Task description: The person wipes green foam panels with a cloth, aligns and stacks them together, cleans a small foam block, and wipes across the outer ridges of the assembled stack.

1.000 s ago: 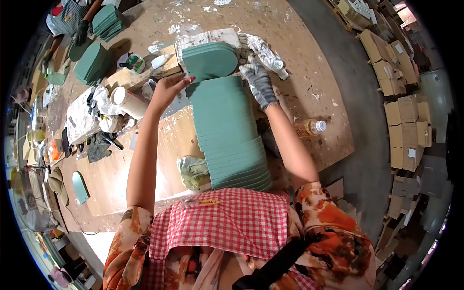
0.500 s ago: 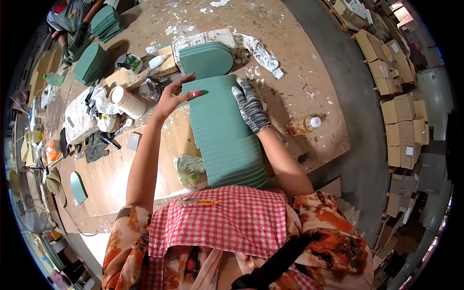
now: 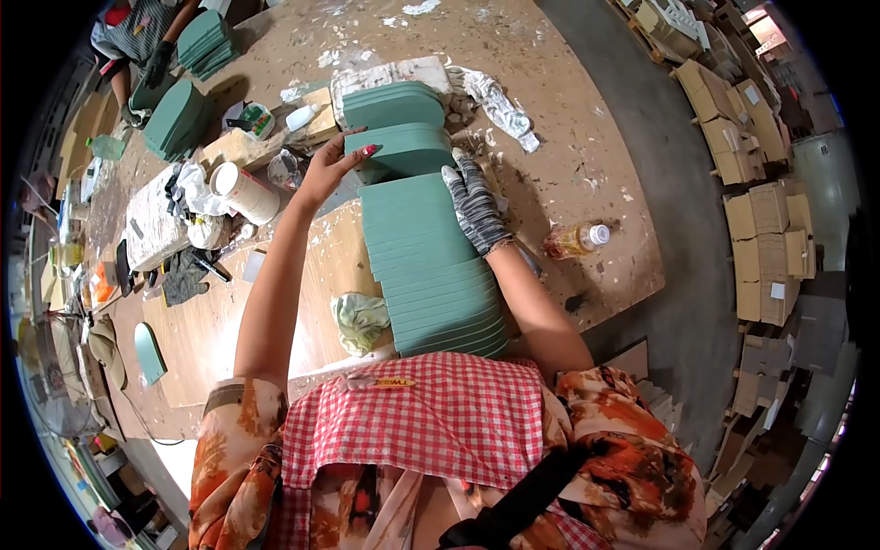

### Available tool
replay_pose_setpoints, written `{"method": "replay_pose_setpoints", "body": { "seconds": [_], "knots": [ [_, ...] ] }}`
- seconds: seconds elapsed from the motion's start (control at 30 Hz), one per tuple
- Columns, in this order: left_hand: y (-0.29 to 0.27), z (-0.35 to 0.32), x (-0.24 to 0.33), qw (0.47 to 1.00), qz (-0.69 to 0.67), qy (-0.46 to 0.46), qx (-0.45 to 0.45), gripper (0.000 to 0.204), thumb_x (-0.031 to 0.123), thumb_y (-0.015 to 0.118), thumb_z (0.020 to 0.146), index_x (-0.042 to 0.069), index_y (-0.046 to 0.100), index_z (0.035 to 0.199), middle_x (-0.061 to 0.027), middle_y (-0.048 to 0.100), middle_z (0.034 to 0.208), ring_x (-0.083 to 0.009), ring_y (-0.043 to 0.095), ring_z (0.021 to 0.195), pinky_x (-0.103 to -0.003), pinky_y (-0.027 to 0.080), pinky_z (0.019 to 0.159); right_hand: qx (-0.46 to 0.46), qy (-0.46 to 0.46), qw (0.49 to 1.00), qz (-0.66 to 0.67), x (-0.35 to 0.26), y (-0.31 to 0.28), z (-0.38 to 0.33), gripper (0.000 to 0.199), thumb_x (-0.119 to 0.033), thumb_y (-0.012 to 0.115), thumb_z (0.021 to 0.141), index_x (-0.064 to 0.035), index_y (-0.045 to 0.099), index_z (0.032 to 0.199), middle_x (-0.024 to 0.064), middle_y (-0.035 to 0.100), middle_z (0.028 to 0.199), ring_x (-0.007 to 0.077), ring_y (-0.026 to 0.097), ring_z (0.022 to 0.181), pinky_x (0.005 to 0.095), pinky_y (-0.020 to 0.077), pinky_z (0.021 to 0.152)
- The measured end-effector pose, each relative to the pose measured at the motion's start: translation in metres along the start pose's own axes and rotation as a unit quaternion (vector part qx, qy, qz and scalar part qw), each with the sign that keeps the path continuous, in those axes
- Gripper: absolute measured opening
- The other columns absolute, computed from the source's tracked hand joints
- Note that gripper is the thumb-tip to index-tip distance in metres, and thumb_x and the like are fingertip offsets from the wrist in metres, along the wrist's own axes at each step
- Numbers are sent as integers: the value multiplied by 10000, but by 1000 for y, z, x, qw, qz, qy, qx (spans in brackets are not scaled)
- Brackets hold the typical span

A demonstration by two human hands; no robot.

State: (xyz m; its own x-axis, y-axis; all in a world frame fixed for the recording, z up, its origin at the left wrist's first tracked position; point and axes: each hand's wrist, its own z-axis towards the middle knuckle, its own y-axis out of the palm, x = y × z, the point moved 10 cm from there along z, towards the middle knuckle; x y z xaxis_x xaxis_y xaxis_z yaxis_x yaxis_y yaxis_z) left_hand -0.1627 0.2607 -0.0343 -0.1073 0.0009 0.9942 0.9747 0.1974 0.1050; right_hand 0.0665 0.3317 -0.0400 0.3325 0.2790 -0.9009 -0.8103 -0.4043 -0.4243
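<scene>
A row of overlapping green boards (image 3: 426,247) runs up the table in front of me, fanned like shingles. At its far end, one rounded-top green board (image 3: 403,147) stands tilted up from the row, a dark gap beneath it. My bare left hand (image 3: 332,170) grips that board's left edge, thumb on its face and fingers behind. Striped grey glove on, my right hand (image 3: 477,203) lies with fingers stretched along the row's right edge, fingertips by the raised board's corner. Just beyond, several rounded green boards (image 3: 394,103) lean on a white wrapped block (image 3: 426,71).
Left of the row are a white tub (image 3: 243,192), a crumpled pale green cloth (image 3: 359,321) and a dark glove (image 3: 191,278). A bottle of amber liquid (image 3: 576,239) lies at right. Far left, a co-worker's gloved hand (image 3: 158,66) is near more green boards (image 3: 176,119).
The far end board has tilted up and away from the row, opening a gap below it. My left hand moved slightly away from me with it; my right hand stayed nearly still.
</scene>
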Motion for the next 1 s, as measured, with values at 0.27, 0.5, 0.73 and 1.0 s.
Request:
{"method": "replay_pose_setpoints", "body": {
  "seconds": [0.27,0.5,0.73,1.0],
  "knots": [
    [-16,-1,-37,997,60,-1,38,605,45,793,749,24,494,1274,-58,619,1146,-144,562,1068,-289,450,946,-2,-18,999,30,-2,5,2,491,-288,534,965,59,469,1306,239,508,1320,334,473,1245,377,359,1066],
    [-12,-2,-12,989,125,56,61,541,9,792,724,32,535,1200,-43,620,1107,-132,551,1057,-270,446,913,-22,-5,999,25,5,5,4,518,-296,553,956,56,453,1324,240,492,1336,330,462,1257,374,349,1072],
    [9,-14,21,981,166,95,35,561,12,796,708,36,543,1207,-46,619,1113,-128,553,1056,-280,440,941,-63,79,978,185,39,-16,47,615,-177,706,846,5,437,1368,194,573,1207,232,548,1103,323,453,944],
    [15,-22,36,964,228,130,44,596,13,794,705,37,549,1248,-54,613,1176,-139,550,1097,-294,428,977,-198,71,966,151,5,2,59,624,-1,658,836,-39,406,1404,148,506,1372,213,507,1226,301,435,995]
  ]
}}
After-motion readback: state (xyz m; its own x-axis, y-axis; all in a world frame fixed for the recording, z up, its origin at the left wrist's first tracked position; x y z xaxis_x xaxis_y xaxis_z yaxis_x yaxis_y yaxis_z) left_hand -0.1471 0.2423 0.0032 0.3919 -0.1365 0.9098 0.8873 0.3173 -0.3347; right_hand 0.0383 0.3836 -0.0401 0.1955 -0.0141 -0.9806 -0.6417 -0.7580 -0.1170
